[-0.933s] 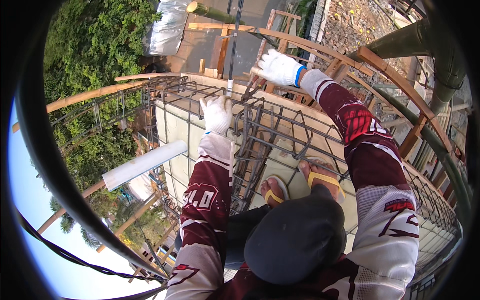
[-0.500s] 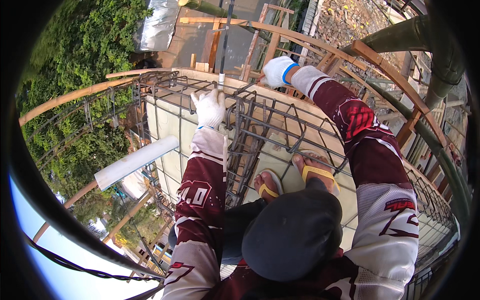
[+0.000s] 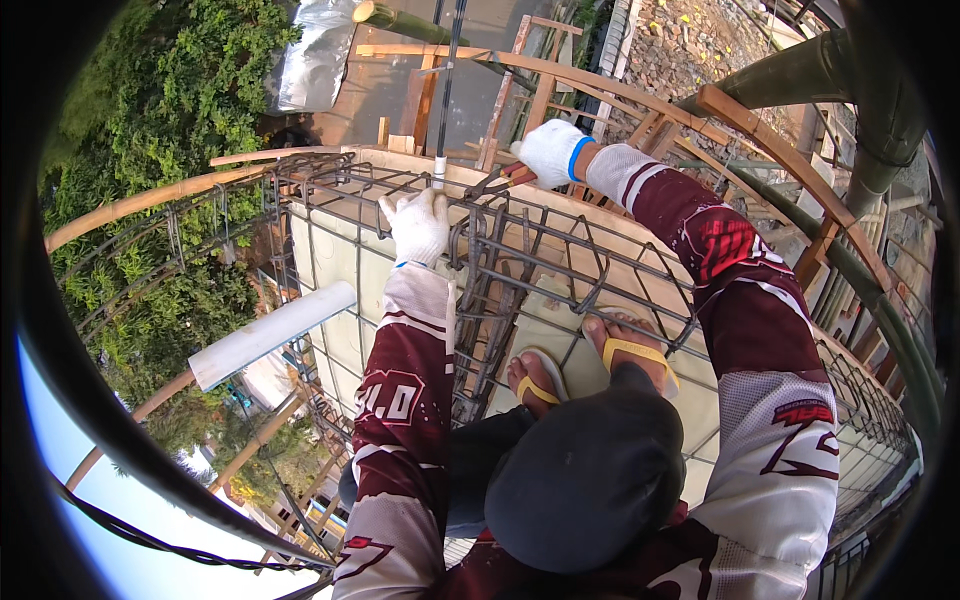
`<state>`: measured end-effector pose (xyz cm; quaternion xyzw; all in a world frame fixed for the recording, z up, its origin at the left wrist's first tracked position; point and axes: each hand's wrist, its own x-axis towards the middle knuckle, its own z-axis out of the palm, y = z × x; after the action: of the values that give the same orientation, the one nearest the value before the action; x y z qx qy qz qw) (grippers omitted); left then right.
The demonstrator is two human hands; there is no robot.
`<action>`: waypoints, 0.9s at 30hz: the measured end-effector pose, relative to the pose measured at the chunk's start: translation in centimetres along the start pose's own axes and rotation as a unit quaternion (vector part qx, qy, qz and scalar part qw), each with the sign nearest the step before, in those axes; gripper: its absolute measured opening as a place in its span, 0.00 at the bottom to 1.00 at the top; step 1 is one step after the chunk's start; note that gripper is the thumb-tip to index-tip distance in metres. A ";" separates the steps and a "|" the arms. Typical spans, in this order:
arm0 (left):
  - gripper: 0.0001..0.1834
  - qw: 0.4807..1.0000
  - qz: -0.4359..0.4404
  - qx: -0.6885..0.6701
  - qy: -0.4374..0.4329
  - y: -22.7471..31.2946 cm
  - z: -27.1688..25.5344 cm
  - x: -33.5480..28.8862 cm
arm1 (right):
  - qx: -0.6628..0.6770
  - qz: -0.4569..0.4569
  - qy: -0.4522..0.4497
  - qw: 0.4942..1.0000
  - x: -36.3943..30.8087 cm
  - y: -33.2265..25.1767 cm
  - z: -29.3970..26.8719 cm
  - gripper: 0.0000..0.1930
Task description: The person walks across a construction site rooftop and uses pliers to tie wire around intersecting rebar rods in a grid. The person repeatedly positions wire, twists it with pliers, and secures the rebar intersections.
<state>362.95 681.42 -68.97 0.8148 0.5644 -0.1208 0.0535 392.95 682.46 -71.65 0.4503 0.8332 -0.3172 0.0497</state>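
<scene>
My left hand [image 3: 418,228], in a white knit glove, is closed with its fingers curled over a rebar of the dark steel cage [image 3: 545,252]. Whether thin wire is also in those fingers I cannot make out. To its right, my gloved right hand [image 3: 552,153] grips pincers [image 3: 517,177] by their reddish handles. The dark jaws lie close to the cage's upper bars, a short way from my left hand. Part of the handles is hidden inside my right glove.
My feet in yellow-strapped sandals [image 3: 635,350] stand on pale boards crossed by rebar. A curved wooden form edge [image 3: 470,175] runs along the cage's far side. A white pipe [image 3: 270,335] juts out left. Green bamboo poles [image 3: 880,130] rise at right; ground lies far below.
My right hand has shifted slightly down and left, and the pincers have turned so that their handles show more. My left hand's fingers have curled lower, staying at the same bars.
</scene>
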 end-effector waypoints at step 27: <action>0.13 1.000 -0.001 -0.001 -0.003 -0.1 0.3 -0.1 | 0.091 0.086 -0.051 0.991 -0.2 0.0 2.3 0.32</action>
<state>362.78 681.29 -69.21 0.8137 0.5655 -0.1227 0.0554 392.63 681.02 -73.43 0.5062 0.7554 -0.4085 0.0785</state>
